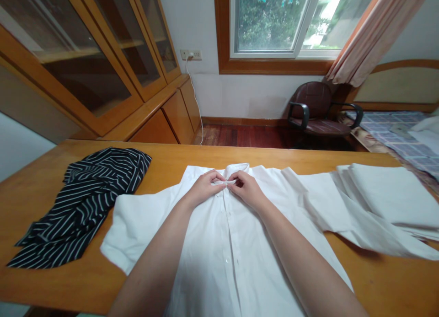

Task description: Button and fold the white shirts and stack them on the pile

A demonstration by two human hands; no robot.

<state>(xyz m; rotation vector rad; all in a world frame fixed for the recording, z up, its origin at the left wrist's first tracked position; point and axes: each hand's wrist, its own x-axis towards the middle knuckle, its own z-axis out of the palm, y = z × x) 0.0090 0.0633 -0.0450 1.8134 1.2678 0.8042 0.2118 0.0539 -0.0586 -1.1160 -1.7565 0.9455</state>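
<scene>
The white shirt [209,253] lies spread on the table [192,154], its collar [242,167] at the far end. The left hand [208,186] and the right hand [244,187] meet at the shirt's front just below the collar. Each is nearly closed, fingertips and thumb pinching a bit of the shirt's fabric, the two grips just beside each other. The forearms cross above the shirt and hide strips of its body.

Left of the shirt, near its sleeve, sits a bunched black cloth [99,189] with thin white stripes. Right of the shirt, a folded white cloth [391,193] lies by the outstretched sleeve; where one ends and the other begins is hard to tell. Beyond the shirt, past the table's edge, stand a glass-doored wooden cabinet [147,97] to the left and a brown padded armchair [312,104] to the right.

The shirt's fabric looks thin and softly creased, with small buttons down its front; the tabletop is smooth, honey-coloured wood.
</scene>
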